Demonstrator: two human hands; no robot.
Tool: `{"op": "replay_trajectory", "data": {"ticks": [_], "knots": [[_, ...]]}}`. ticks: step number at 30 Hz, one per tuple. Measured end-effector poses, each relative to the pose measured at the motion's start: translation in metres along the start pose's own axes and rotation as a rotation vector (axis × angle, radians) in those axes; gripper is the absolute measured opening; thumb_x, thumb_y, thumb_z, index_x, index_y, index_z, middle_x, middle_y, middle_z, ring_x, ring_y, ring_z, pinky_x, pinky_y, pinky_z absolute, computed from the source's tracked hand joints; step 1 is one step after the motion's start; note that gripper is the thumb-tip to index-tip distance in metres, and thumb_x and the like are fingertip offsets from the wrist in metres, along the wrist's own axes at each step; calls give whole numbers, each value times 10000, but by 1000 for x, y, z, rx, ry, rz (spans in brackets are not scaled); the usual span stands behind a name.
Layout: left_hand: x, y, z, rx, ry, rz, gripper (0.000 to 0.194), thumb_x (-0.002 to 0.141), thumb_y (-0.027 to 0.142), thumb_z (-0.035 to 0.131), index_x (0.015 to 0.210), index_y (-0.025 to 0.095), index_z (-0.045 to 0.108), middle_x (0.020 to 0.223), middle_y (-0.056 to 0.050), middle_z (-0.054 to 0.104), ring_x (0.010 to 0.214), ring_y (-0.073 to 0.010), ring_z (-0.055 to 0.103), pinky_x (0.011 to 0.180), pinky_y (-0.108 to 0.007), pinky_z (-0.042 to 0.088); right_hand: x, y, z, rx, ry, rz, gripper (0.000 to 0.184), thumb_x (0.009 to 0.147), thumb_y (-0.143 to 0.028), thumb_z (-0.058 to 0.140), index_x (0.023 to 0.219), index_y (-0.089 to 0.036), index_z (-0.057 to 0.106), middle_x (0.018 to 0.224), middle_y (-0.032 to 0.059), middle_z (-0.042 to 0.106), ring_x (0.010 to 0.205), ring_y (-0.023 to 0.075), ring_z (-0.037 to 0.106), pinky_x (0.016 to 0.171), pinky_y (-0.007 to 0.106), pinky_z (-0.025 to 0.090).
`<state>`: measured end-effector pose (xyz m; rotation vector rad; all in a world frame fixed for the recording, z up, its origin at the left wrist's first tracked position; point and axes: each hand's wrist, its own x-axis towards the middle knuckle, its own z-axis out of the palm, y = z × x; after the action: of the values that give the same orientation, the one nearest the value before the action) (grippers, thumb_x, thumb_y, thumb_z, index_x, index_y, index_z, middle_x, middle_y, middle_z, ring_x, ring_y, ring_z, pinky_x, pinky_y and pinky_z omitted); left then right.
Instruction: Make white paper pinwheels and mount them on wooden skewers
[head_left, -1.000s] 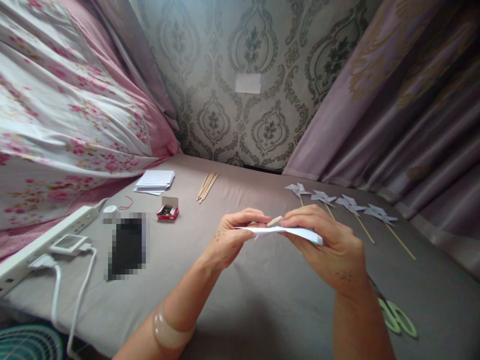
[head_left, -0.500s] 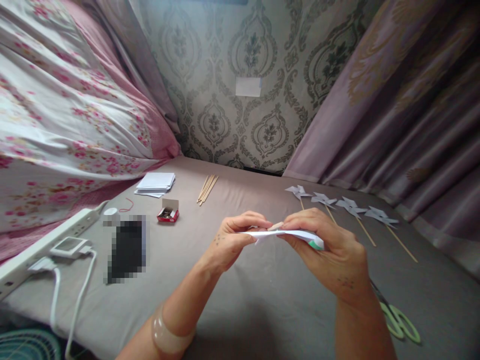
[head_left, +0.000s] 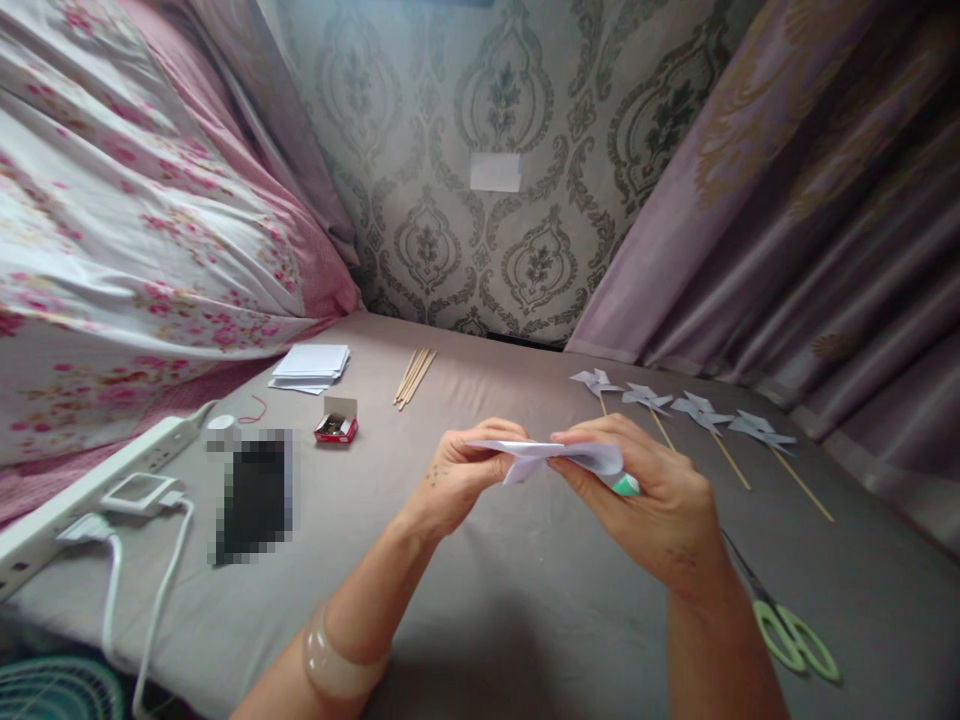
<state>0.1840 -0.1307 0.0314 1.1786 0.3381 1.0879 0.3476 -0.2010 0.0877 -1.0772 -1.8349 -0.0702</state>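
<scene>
A white paper pinwheel point(head_left: 536, 453), seen almost edge-on with a folded flap hanging below, is held up over the bed-like surface between my two hands. My left hand point(head_left: 459, 478) is closed, pinching its left side between thumb and fingers. On the right side my right hand point(head_left: 654, 492) is closed too, fingers above and thumb below. A small green-and-white piece point(head_left: 625, 486) shows by the right palm; what it is I cannot tell. Finished pinwheels on sticks point(head_left: 699, 410) lie beyond my right hand. Green-handled scissors point(head_left: 796, 640) lie beside my right forearm.
Wooden sticks point(head_left: 415, 378), a stack of white paper point(head_left: 311, 366) and an open red box point(head_left: 336, 430) of small metal pieces lie farther back. At left are a pixelated dark object point(head_left: 255, 495), a round white container point(head_left: 222, 432) and a power strip point(head_left: 45, 510) with cables.
The paper has tilted, showing more of its folds and lower flap. The pale wooden end seen above it earlier is now hidden. My right hand has shifted slightly left, uncovering more of the scissors.
</scene>
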Motion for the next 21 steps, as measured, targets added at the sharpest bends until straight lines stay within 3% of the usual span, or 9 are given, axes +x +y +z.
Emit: {"op": "replay_trajectory", "data": {"ticks": [6, 13, 17, 21], "knots": [[2, -3, 1, -16, 32, -57, 128, 657, 255, 775, 745, 163, 760, 818, -32, 614, 686, -106, 517, 646, -246, 416, 1, 4, 5, -5, -3, 15, 69, 817, -193, 642, 872, -227, 668, 804, 15, 691, 733, 164, 635, 695, 290, 496], [5, -6, 1, -7, 118, -90, 219, 602, 287, 809, 777, 161, 772, 736, -51, 678, 696, -143, 563, 701, -276, 431, 2, 11, 13, -3, 21, 79, 29, 809, -199, 634, 805, -207, 662, 743, 13, 660, 674, 153, 605, 659, 274, 487], [9, -15, -2, 13, 150, -92, 206, 615, 299, 797, 761, 156, 768, 754, -52, 689, 721, -145, 570, 714, -262, 420, -1, 26, 24, 95, 37, 209, 72, 792, -245, 645, 796, -182, 679, 779, 36, 692, 704, 171, 631, 677, 284, 503], [12, -22, -6, 65, 93, -94, 281, 662, 335, 762, 871, 147, 757, 854, -71, 700, 800, -168, 576, 743, -261, 420, -4, 42, 34, 248, 32, 440, 190, 742, -311, 679, 828, -144, 702, 816, 71, 731, 730, 206, 667, 683, 304, 522]]}}
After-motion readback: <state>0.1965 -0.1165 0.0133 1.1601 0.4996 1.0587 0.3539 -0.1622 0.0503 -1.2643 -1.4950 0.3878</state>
